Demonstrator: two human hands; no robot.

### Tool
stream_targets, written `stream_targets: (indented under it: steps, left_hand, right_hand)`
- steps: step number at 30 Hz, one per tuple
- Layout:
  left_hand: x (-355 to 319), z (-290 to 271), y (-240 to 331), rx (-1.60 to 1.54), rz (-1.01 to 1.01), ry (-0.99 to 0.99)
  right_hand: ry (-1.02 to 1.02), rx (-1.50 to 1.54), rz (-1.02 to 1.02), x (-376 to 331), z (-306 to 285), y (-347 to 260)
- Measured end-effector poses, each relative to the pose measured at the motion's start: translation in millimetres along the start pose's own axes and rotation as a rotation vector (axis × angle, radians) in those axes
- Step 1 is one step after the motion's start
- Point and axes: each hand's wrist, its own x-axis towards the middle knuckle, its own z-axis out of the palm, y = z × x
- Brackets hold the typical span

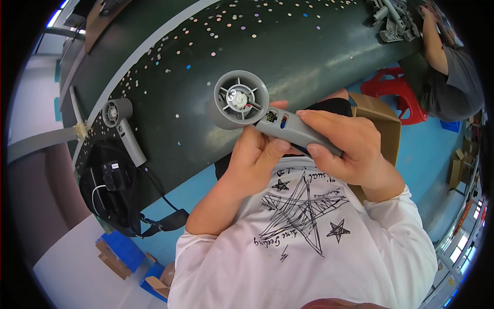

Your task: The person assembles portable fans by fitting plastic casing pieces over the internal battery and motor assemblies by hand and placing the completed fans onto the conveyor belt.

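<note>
A grey handheld fan [303, 131] is held up between both my hands, over the near edge of the dark table. Its round head, to the left, shows a spoked housing with a white motor hub and a bit of red wire. Small openings in the handle reveal electronic parts and coloured wire. Around the neck end of the handle, my left hand [255, 157] is closed from below. My right hand [352, 147] grips the lower handle, its fingers along the upper side and thumb beneath. The far side of the handle is hidden.
Another grey fan [133, 145] lies at the left, beside a black bag [105, 177] with a strap. Small coloured dots cover parts of the dark table [257, 41]. Grey parts [393, 23] are piled far right, near another person [458, 77], a red stool [396, 92] and a cardboard box [381, 116].
</note>
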Motion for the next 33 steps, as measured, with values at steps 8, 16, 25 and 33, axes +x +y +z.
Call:
stream_targets:
  steps: [8,16,25,33]
  left_hand:
    - [5,0,-13,-0.184,0.12,-0.106]
    - [7,19,-5,-0.197,0.085,0.083]
    - [19,2,-18,0.056,0.273,-0.022]
    - [17,-6,14,0.021,0.096,0.22]
  right_hand:
    - [-0.008,-0.223,-0.116,-4,5,-2]
    - [-0.036,-0.388,-0.04,-8,23,-9]
    - [-0.019,0.669,0.445,-37,28,14]
    - [-0.099,0.491,0.566,-37,9,6]
